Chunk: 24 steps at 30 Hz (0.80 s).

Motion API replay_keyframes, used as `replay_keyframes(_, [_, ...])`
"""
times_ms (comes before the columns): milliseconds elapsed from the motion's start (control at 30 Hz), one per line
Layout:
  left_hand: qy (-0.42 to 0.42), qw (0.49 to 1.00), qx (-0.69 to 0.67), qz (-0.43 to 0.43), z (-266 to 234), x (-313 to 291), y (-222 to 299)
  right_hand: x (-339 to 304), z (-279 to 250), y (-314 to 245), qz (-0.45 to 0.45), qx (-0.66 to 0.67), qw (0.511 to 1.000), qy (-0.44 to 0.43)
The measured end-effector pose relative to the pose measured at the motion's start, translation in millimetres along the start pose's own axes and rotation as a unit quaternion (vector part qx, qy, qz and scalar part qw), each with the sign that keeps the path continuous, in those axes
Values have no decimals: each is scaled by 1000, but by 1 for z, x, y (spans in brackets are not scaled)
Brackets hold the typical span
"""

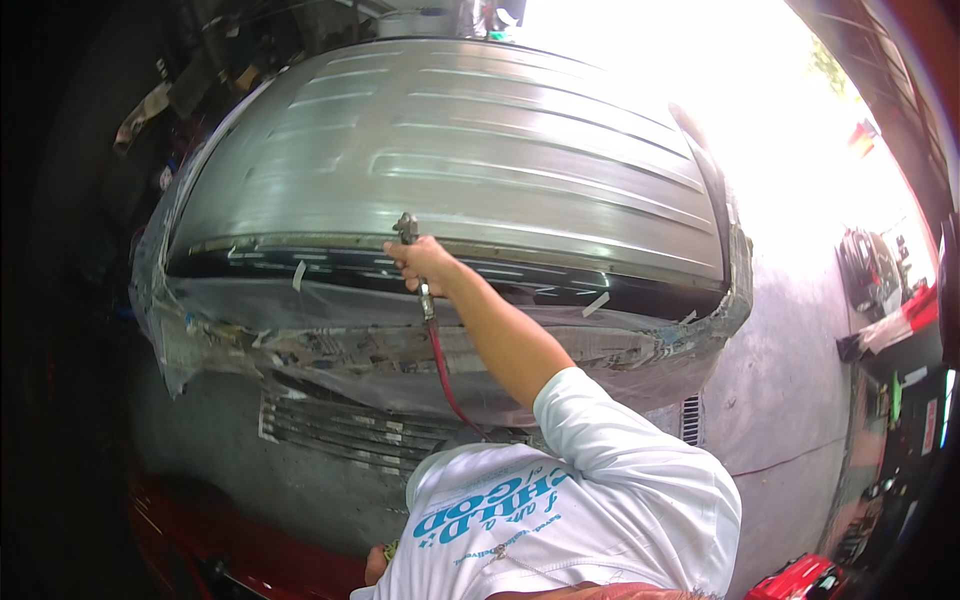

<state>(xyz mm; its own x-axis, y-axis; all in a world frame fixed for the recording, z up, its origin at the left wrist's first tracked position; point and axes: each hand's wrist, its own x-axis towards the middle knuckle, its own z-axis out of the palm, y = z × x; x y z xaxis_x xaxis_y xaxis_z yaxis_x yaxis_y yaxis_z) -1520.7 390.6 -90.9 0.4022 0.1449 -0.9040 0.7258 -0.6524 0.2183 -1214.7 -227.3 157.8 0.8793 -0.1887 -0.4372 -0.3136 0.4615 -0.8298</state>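
My right hand [425, 262] is stretched forward and closed around a metal air gun [408, 232] with a red hose [445, 375] that hangs down toward my white shirt. The gun's tip sits at the front edge of a silver ribbed vehicle roof [480, 150]. Just below that edge is a dark windshield [300, 270], with plastic sheet and newspaper masking [330, 345] taped under it. My left hand [375, 565] hangs low beside my shirt; only a small part shows, and its fingers are hidden.
Bits of tape [298, 274] stick to the glass. A grille [340, 430] shows below the masking, above a red vehicle part [230, 560]. Grey concrete floor [790, 400] lies to the right, with a red object [800, 578] and clutter along the far right.
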Motion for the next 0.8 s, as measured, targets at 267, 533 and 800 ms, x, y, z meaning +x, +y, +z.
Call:
replay_keyframes(267, [90, 984, -17, 151, -30, 28, 118, -45, -53, -13, -74, -14, 995, 59])
replay_keyframes(533, [49, 977, 106, 177, 3, 20, 110, -83, -60, -15, -146, -118, 975, 115])
replay_keyframes(800, [29, 990, 88, 107, 23, -2, 86, -102, -74, -15, -150, -85, 975, 143])
